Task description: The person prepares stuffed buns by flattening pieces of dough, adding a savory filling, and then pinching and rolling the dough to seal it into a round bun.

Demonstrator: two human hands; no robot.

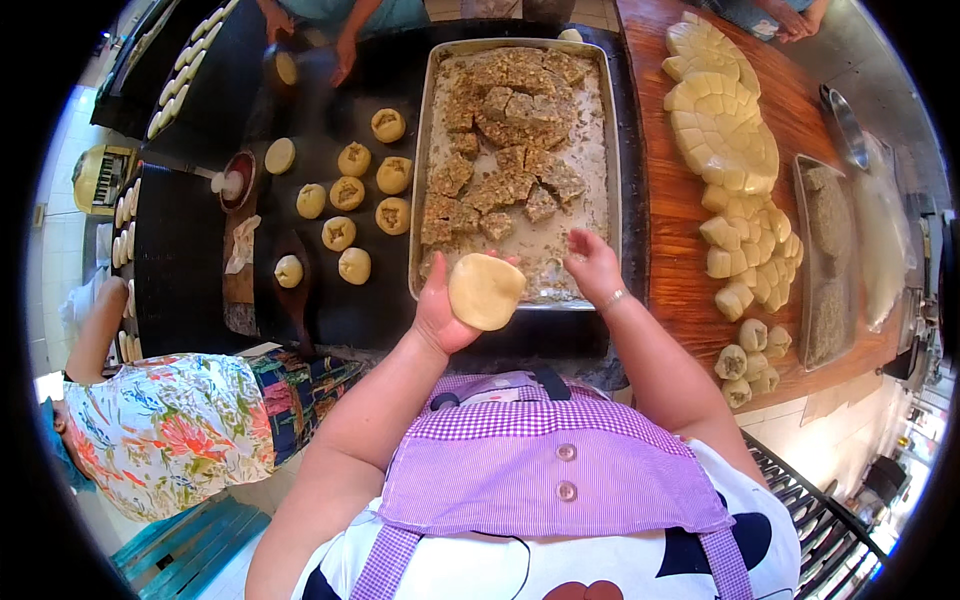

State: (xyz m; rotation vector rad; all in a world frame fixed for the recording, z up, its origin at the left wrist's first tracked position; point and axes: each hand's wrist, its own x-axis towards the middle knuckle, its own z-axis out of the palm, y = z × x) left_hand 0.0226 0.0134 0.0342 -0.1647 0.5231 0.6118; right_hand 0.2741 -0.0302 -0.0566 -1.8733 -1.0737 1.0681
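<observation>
On my left hand [442, 312] lies a flat, round disc of pale dough [486, 291], held over the near edge of a large metal tray [617, 200]. The thumb stands up beside the disc, and most of the fingers are hidden beneath it. My right hand [594, 268] hovers at the tray's near right corner, fingers apart, with nothing visible in it. Crumbly brown filling [522, 105] is heaped in the tray, cut into chunks, with loose pieces [497, 225] closest to my hands.
Left of the tray, several filled dough balls [347, 193] sit on the dark table. Cut dough portions [735, 130] cover part of the wooden table [668, 250] at right. Another person's hands [345, 55] work at the far side. Someone in a floral top [185, 430] stands at left.
</observation>
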